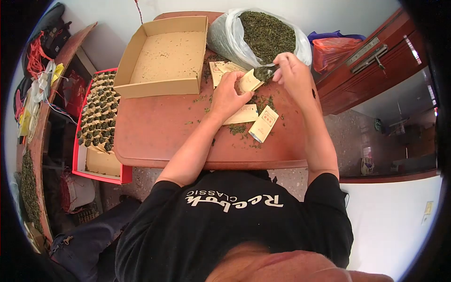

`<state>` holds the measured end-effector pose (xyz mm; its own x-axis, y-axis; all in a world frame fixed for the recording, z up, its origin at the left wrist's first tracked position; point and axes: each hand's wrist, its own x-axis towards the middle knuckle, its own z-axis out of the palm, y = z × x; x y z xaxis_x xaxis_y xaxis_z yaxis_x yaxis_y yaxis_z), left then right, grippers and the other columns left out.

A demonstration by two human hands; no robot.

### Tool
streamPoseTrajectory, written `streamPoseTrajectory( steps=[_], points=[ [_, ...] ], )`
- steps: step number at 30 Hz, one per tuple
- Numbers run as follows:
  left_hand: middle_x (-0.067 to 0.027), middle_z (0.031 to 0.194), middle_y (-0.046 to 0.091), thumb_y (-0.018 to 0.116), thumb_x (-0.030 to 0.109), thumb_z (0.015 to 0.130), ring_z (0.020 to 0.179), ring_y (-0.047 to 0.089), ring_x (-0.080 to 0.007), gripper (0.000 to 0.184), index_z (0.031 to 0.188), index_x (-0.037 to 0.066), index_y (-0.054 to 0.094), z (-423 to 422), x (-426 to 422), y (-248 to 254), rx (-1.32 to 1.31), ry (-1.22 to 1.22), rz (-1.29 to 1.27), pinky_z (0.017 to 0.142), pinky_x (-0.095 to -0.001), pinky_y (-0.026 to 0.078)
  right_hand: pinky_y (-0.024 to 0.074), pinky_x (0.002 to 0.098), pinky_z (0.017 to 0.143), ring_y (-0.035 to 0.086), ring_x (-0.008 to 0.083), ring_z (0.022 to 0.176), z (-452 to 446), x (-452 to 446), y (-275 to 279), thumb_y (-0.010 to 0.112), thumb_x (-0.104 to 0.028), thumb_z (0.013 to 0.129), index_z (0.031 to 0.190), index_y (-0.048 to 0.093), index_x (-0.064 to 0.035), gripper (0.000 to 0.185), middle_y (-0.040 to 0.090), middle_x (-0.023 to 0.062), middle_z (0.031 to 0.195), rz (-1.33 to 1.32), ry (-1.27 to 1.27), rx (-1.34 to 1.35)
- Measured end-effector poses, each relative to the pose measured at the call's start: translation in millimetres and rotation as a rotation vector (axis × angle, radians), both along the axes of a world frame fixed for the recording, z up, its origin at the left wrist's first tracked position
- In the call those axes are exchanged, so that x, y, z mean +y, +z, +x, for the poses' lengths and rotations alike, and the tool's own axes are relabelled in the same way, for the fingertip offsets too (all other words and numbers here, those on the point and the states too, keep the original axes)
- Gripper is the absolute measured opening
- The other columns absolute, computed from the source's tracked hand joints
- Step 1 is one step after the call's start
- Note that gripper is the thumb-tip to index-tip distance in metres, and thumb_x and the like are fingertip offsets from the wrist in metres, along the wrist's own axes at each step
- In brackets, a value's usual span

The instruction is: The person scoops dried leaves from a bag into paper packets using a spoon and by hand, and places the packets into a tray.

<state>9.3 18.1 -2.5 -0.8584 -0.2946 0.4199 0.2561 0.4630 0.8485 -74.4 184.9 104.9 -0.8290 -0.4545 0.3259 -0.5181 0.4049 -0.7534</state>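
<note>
My left hand (230, 94) is wrapped round a small paper packet (250, 82) over the middle of the table. My right hand (292, 70) is closed on a scoop (264, 73) with dark leaves on it, held at the packet's open end. Just behind my hands stands a clear plastic bag (225, 35) full of dark green leaves (267, 35). A flat printed packet (264, 124) lies nearer me, beside other paper packets (243, 114). More packets (217, 71) lie behind my left hand. Loose leaves are scattered around them.
An open cardboard box (164, 88) with a few crumbs stands on the table (155, 136) at the left. Below it is a red-edged box (124, 175) with rows of filled packets (98, 108). A brown door (371, 61) and an orange bag (332, 52) are at the right.
</note>
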Motion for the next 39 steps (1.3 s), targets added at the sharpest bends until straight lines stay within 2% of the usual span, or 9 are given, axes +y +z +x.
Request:
streamPoseTrajectory(
  steps=[2,5,12,19,24,27,28,34,39],
  points=[
    [-0.0125,0.109,0.058,0.08,0.017,0.072,0.103,0.06,-0.0274,0.051,0.116,0.005,0.057,0,0,0,-0.008,-0.018,0.022,0.089,-0.0373,0.049,0.0503,0.0401,0.06,0.065,0.0287,0.061,17,-5,3,0.049,-0.021,0.1,0.099,0.06,-0.0035,0.021,0.062,0.0124,0.065,0.151,0.036,0.242],
    [-0.0119,0.111,0.061,0.081,0.016,0.072,0.101,0.06,-0.0238,0.051,0.117,0.003,0.059,3,0,4,-0.004,0.001,0.001,0.09,-0.0351,0.049,0.0509,0.0388,0.061,0.064,0.0309,0.061,25,-6,-4,0.05,-0.02,0.099,0.097,0.061,-0.0035,0.02,0.062,0.0133,0.066,0.257,0.071,0.537],
    [-0.0122,0.113,0.06,0.081,0.015,0.073,0.103,0.06,-0.0239,0.051,0.118,0.003,0.058,3,1,3,-0.001,-0.028,0.04,0.091,-0.0352,0.048,0.0492,0.0302,0.059,0.062,0.0133,0.059,-7,11,21,0.049,-0.022,0.099,0.095,0.067,-0.0038,0.026,0.066,0.0059,0.063,-0.053,-0.109,0.227],
    [-0.0123,0.115,0.059,0.08,0.014,0.075,0.106,0.06,-0.0243,0.051,0.119,0.003,0.058,6,1,7,-0.033,-0.053,0.045,0.093,-0.0351,0.048,0.0515,0.0359,0.07,0.068,0.0222,0.068,-111,11,-18,0.044,-0.025,0.099,0.102,0.067,-0.0039,0.032,0.07,0.009,0.07,0.12,-0.319,0.261],
    [-0.0115,0.113,0.06,0.08,0.014,0.074,0.105,0.06,-0.024,0.051,0.119,0.003,0.058,4,2,6,-0.03,-0.04,0.019,0.093,-0.0351,0.048,0.0518,0.0422,0.08,0.07,0.0302,0.081,-151,-16,-55,0.043,-0.024,0.097,0.104,0.067,-0.0028,0.033,0.072,0.0132,0.075,0.125,-0.299,0.267],
    [-0.0112,0.113,0.06,0.08,0.015,0.074,0.105,0.06,-0.0238,0.05,0.118,0.003,0.058,3,1,4,-0.005,-0.039,0.023,0.093,-0.0351,0.048,0.0522,0.0421,0.081,0.07,0.0313,0.079,-147,-37,-66,0.042,-0.023,0.097,0.104,0.066,-0.0023,0.032,0.071,0.0136,0.074,0.092,-0.271,0.149],
    [-0.0112,0.113,0.06,0.08,0.015,0.074,0.105,0.06,-0.0238,0.051,0.118,0.003,0.058,2,1,3,-0.003,-0.037,0.023,0.093,-0.035,0.048,0.0536,0.0393,0.078,0.071,0.0273,0.073,-142,-43,-69,0.041,-0.021,0.095,0.104,0.066,-0.0002,0.033,0.071,0.013,0.072,0.107,-0.285,0.202],
    [-0.0111,0.113,0.061,0.081,0.015,0.073,0.104,0.06,-0.0236,0.051,0.118,0.003,0.059,4,1,5,-0.004,-0.04,0.056,0.093,-0.0349,0.048,0.0517,0.029,0.057,0.065,0.0133,0.062,-117,-47,-57,0.04,-0.016,0.095,0.101,0.065,0.0019,0.031,0.072,0.0108,0.074,-0.108,-0.202,-0.173],
    [-0.0111,0.112,0.062,0.081,0.016,0.073,0.102,0.061,-0.0237,0.052,0.118,0.002,0.059,2,-1,5,0.02,-0.019,0.046,0.092,-0.0353,0.049,0.0461,0.0249,0.05,0.058,0.0127,0.057,-125,-42,-64,0.043,-0.014,0.094,0.104,0.062,0.0029,0.027,0.069,0.0118,0.076,-0.292,-0.121,-0.431]
  ],
)
